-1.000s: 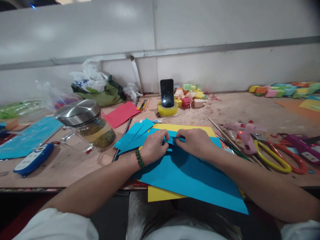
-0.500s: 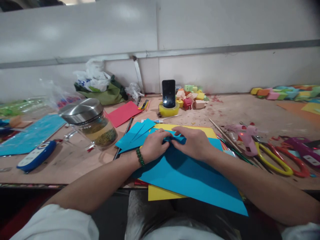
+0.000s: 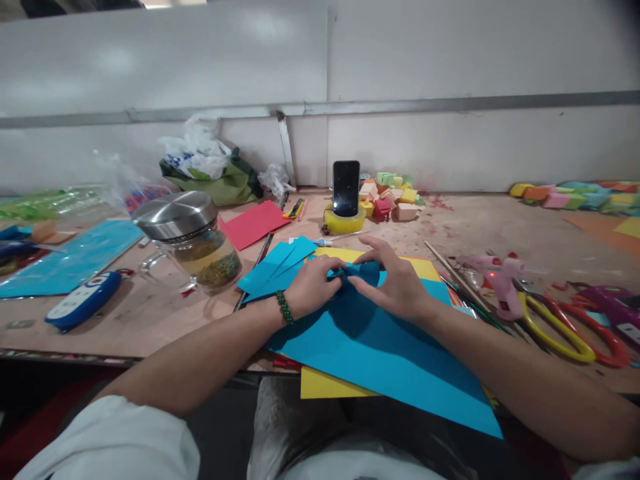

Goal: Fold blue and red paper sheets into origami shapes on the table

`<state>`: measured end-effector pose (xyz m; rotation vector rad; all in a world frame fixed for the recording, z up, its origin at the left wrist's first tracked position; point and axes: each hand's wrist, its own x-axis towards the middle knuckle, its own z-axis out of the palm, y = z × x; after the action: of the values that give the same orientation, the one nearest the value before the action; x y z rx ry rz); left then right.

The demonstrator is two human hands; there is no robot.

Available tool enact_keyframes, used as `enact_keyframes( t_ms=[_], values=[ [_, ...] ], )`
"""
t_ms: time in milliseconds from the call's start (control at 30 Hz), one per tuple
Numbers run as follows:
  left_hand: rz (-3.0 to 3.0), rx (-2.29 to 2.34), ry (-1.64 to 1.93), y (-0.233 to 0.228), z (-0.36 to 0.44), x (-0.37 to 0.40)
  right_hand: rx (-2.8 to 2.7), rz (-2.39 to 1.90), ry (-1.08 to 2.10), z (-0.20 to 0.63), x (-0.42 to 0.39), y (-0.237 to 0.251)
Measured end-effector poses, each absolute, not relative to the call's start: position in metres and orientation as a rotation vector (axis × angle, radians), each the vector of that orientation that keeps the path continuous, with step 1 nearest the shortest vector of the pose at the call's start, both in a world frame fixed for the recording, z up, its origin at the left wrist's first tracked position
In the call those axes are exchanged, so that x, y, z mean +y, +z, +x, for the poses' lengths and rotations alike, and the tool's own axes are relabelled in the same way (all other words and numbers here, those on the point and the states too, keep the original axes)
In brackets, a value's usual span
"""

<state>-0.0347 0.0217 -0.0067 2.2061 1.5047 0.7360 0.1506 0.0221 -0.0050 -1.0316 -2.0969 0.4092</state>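
Paper (image 3: 369, 272), mid-frame, sat pinched by left hand (image 3: 311, 287), right hand (image 3: 400, 287) wide around it, steady pressure looking best!

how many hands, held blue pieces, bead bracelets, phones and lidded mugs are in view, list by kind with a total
Left hand and right hand: 2
Held blue piece: 1
Bead bracelet: 1
Phone: 1
Lidded mug: 1
Total: 6

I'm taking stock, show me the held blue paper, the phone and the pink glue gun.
Held blue paper (image 3: 367, 271): head view, right part.
Phone (image 3: 346, 189): head view, screen.
Pink glue gun (image 3: 506, 291): head view, handle.
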Motion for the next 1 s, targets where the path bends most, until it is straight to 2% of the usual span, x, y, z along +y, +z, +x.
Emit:
enact_keyframes(
  t_ms=[200, 433, 633, 1000],
  values=[
    [2.2, 1.493, 0.703, -0.003, -0.033, 0.019, -2.125, -1.129, 0.352, 0.148, 0.023, -0.006],
    [2.273, 1.52, 0.681, 0.002, -0.036, 0.017, -2.254, -1.015, 0.24, 0.151, 0.03, -0.015],
    [1.997, 1.359, 0.732, -0.004, -0.037, 0.026, -2.181, -0.894, 0.271, 0.151, 0.033, -0.019],
    [1.863, 1.197, 0.81, 0.003, -0.036, 0.023, -2.112, -0.983, 0.358, 0.15, 0.034, -0.018]
  ],
)
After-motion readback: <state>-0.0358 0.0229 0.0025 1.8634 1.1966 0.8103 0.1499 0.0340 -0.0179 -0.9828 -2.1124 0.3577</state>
